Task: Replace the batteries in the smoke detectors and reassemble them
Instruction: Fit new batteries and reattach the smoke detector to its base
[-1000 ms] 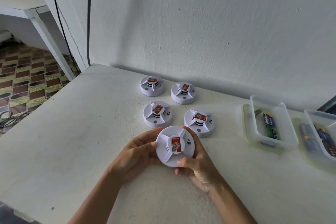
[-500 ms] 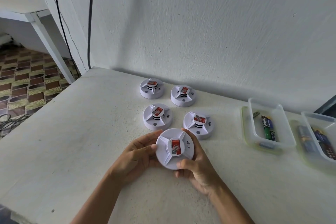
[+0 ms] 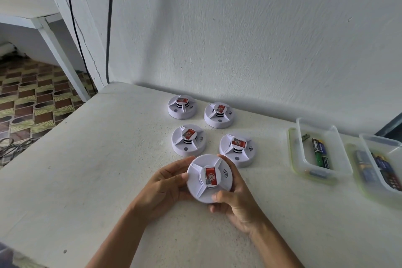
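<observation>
So far you've opened nothing: your left hand (image 3: 167, 183) and right hand (image 3: 235, 200) grip one closed smoke detector (image 3: 209, 178); four more (image 3: 188, 139) wait.

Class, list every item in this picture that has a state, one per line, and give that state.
held smoke detector: closed, gripped at its rim by both hands
left hand: grips the detector
right hand: grips the detector
four smoke detectors: closed, face up on the table
near tub: lidless, batteries inside
far tub: lidless, batteries inside
</observation>
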`<state>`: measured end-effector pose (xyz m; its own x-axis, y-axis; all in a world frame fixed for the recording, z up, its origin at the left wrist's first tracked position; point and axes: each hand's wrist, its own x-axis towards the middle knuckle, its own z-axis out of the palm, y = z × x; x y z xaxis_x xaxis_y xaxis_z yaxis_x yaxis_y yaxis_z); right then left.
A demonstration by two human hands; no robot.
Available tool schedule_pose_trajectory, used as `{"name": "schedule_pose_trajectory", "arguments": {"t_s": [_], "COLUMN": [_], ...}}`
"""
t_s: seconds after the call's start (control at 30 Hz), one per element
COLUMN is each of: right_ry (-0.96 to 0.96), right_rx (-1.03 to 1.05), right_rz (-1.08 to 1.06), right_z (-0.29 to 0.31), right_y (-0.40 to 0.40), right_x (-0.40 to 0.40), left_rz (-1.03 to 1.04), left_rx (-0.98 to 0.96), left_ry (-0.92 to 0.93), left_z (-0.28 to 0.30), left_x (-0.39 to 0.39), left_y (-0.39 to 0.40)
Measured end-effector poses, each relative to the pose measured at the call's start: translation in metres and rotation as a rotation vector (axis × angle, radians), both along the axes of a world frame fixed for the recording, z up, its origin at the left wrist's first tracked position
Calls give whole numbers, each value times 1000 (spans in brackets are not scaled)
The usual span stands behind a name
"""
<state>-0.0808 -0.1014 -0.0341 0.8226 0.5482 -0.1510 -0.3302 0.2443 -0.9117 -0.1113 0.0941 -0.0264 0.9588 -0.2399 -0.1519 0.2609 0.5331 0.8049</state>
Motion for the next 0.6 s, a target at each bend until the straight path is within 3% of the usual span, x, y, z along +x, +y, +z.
{"name": "schedule_pose_trajectory", "arguments": {"t_s": [0.27,0.6], "right_ry": [202,116], "right_rx": [193,136], "right_rz": [46,22], "right_z": [-4,0], "right_y": [-3,-2], "right_x": [3,0], "left_rz": [18,15], "left_rx": [-5,5], "left_ry": [7,0], "left_z": [-1,-1], "left_x": [0,-1], "left_y": [0,-1]}}
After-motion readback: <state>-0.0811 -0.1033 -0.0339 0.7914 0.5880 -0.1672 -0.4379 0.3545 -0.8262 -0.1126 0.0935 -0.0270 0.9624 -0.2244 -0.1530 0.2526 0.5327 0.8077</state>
